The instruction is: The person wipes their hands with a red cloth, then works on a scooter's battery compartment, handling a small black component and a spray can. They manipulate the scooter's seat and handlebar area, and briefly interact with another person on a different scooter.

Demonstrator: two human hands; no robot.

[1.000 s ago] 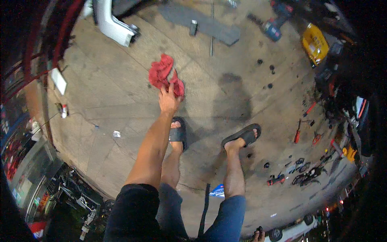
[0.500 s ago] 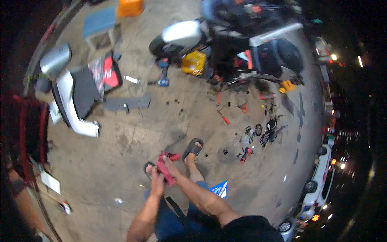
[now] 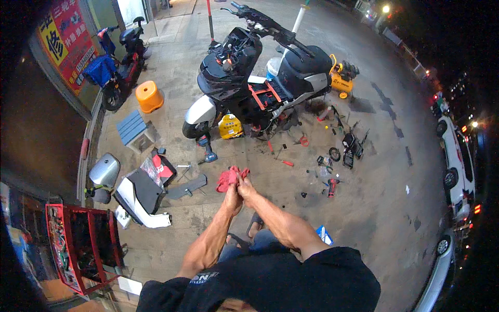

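Red rag [image 3: 230,178], frame centre: left hand [image 3: 232,200] and right hand [image 3: 244,188] both clasp it, seemingly; slack grip drops it onto gritty floor [image 3: 364,208].

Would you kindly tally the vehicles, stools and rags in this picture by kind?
Scooters: 2, a stripped black one and a parked one
Cars: 2
Stools: 2, orange and grey-blue
Red rags: 1, held in both hands
Total: 7

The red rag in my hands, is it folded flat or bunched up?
Bunched up: the red rag sits crumpled between the left hand and right hand.
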